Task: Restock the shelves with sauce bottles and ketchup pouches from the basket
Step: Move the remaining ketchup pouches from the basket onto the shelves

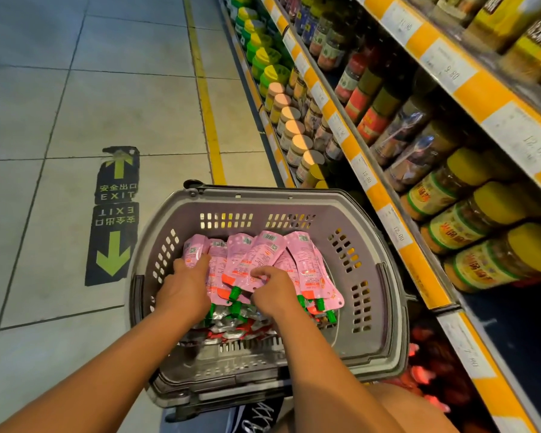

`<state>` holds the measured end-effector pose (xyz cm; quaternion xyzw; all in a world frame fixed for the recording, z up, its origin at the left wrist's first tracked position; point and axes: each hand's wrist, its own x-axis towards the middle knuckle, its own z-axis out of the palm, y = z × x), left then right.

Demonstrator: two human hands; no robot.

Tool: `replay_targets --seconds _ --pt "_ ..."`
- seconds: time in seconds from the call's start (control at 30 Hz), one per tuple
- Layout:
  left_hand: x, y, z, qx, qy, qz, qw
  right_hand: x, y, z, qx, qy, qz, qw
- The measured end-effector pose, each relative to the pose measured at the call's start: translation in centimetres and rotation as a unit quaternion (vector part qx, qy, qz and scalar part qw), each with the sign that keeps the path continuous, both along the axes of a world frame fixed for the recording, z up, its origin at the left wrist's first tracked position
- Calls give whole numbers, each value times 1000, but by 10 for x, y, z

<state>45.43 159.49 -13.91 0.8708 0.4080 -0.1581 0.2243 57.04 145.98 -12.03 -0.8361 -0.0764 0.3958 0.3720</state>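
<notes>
Nearest, at the bottom edge: a bare knee (400, 410) and a patterned dark shoe (256, 414) under the near rim of a grey plastic shopping basket (384, 232). Two bare forearms reached over that rim and into the basket.

Left hand (185, 285): knuckles up, fingers curled down onto the leftmost pink ketchup pouch (192, 250), gripping its lower part. Right hand (274, 290): fingers bent, pinching the lower edge of a pink ketchup pouch in the middle of the fan (247, 264), just above its green spout cap (233, 293).

Pink pouches (306, 260) lay fanned across the basket floor, printed backs up, green caps pointing toward the person, beneath and just beyond both hands. Under them, nearer the person: a crumpled layer of silver and red pouches (231, 323), partly hidden by the wrists.

Beside the basket on the right: a dark low shelf bay with red packets (434, 367), blurred, contents unclear. Above it, shelves edged in yellow strips with white price tags (397, 232), stocked with yellow-lidded jars (469, 226), then dark jars and red-labelled bottles (369, 123) farther along. Lower and farther off: tan-lidded jars (294, 129), then green-lidded containers (263, 60).

Left of the basket: grey floor tiles (44, 120), a worn exit sticker with green arrows (114, 214), and a yellow floor line (208, 104) running beside the shelf base into the distance.
</notes>
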Motion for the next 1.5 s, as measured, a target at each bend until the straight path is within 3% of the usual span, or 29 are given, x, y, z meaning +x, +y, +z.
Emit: replay_targets --seconds 0.13,0.33,0.43,0.8,0.93,1.5 --pt "0 -2 2 44 -48 -20 998 -2 9 2 15 -28 -12 999" --pt "-1 0 7 47 -123 -19 991 2 19 0 -18 -240 22 970" --pt "-2 -1 9 50 -147 -28 987 12 15 -5 -38 -284 52 957" --pt "-1 1 6 35 -191 -19 981 -2 23 -23 -147 -312 376 860" --pt "0 1 8 26 -226 -5 974 -2 25 -26 -155 -364 363 843" --pt "-5 1 15 40 -364 49 929 -4 19 12 -85 -415 295 857"
